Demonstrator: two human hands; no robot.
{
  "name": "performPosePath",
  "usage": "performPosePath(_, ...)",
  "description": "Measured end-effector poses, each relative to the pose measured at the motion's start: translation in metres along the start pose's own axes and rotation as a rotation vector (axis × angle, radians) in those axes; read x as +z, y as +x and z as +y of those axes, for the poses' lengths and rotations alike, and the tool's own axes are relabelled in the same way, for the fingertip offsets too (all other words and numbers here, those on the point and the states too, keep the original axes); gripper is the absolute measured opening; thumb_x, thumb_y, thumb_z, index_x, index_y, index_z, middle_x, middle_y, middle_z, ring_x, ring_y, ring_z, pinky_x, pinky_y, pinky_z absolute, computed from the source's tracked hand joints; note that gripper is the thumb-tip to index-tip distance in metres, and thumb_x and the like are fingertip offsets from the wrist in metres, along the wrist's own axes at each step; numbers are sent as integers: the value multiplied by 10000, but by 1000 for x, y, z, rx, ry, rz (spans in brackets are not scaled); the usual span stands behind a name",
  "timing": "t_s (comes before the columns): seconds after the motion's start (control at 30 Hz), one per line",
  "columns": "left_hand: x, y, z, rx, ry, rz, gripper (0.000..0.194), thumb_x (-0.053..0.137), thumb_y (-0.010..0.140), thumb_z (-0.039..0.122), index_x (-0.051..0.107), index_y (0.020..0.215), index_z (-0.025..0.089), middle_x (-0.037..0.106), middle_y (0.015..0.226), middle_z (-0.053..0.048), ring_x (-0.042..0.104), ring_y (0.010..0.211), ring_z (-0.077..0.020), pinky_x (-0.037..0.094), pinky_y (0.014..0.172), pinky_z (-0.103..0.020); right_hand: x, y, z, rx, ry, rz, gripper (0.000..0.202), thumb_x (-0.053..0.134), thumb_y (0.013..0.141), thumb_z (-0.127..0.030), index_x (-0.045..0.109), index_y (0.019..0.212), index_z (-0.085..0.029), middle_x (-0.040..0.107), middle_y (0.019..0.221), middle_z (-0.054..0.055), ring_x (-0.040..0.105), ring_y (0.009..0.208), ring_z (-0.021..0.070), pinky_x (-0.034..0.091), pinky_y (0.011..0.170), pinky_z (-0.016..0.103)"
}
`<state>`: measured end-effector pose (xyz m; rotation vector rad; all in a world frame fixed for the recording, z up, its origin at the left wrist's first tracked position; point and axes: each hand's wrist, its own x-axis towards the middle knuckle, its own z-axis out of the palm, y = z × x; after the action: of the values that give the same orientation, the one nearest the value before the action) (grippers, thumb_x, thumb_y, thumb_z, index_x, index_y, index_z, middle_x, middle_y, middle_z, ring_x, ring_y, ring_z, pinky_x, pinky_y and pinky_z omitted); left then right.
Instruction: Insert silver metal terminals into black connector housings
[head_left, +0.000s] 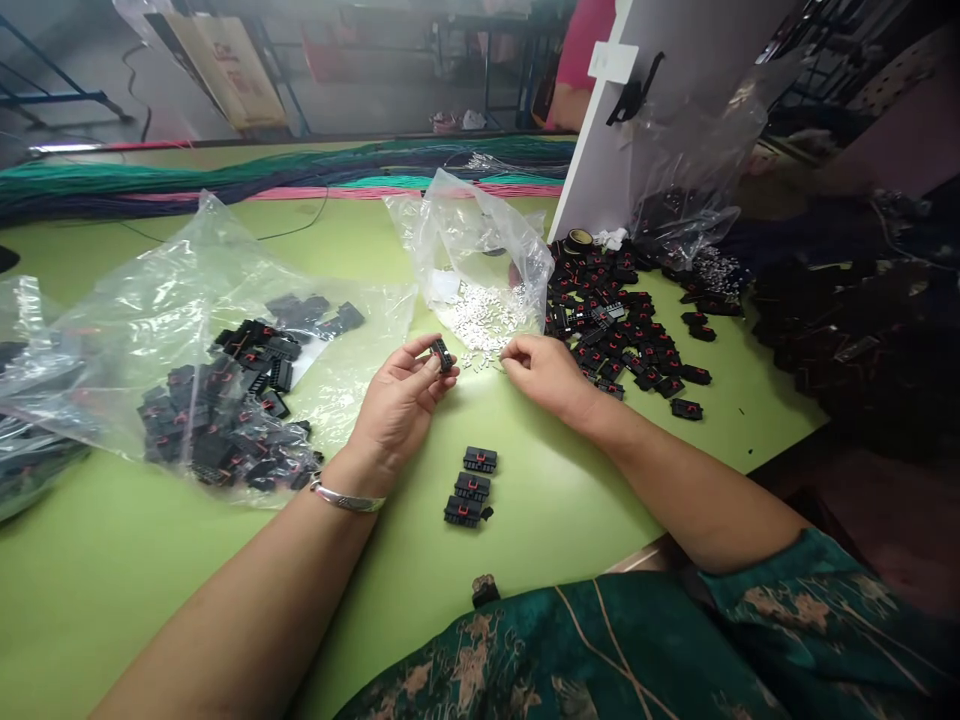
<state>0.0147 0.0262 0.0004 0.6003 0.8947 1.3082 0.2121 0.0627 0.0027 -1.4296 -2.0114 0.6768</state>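
Note:
Between the thumb and fingers of my left hand (401, 400) is a small black connector housing (442, 354), tilted, its slotted side showing. My right hand (551, 375) is closed, fingertips pinched at the edge of a heap of small white pieces (484, 318). Whatever the pinch holds is too small to make out. The white pieces spill from the mouth of a clear plastic bag (487, 225). Below my hands, three black connector housings with red clips (480, 459) lie in a column on the green table (570, 520).
To the left, a large clear bag (180, 300) holds many black housings (225, 410). A pile of black and red housings (622, 330) spreads at right, beside an upright white panel (637, 130). Bundled green and pink wires (300, 165) run along the back. A person's pink sleeve (585, 50) shows behind.

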Motion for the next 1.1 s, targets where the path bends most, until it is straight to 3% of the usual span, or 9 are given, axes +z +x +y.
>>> performPosePath(0.13,0,2,-3,3,-21,14,406,805,686,131,666,1067,152,698,779,-40,675,733,-134,529,680,-218,16,-1,-12,-107,-158,-42,143,547,881,-155,689,867,-148,647,914,68,577,840,163,428,773,268)
performPosePath(0.27,-1,3,-4,1,-38,24,405,784,691,110,661,1075,142,699,772,-45,679,718,-140,532,678,-230,25,0,-22,-69,-359,-99,185,517,937,-234,684,983,-169,633,1020,93,583,909,201,416,771,293)
performPosePath(0.57,-3,3,-5,-28,-55,-8,345,738,732,85,657,1063,139,707,773,-51,673,727,-125,532,683,-218,23,-2,-20,-107,-394,-146,157,501,874,-165,658,877,-164,639,921,89,569,844,201,398,734,302)
performPosePath(0.7,-2,1,-3,-62,-51,-85,352,755,738,106,661,1076,145,714,817,-57,660,715,-109,528,688,-206,14,-2,-15,-80,-86,-74,96,534,780,-112,612,751,-159,611,747,34,528,697,154,399,675,282)
performPosePath(0.87,2,-6,-3,-192,-4,-250,372,765,754,148,671,1114,148,712,853,-69,652,715,-111,527,681,-211,-3,-8,-21,3,497,-24,63,581,778,-214,611,764,-160,608,725,-10,532,663,110,441,663,251)
performPosePath(1.1,5,-10,-7,-203,-28,-342,327,784,735,140,720,1056,160,695,875,-38,653,726,-110,527,689,-215,3,-17,-34,22,795,-117,65,601,785,-225,626,797,-166,639,736,-17,592,648,102,503,661,254)
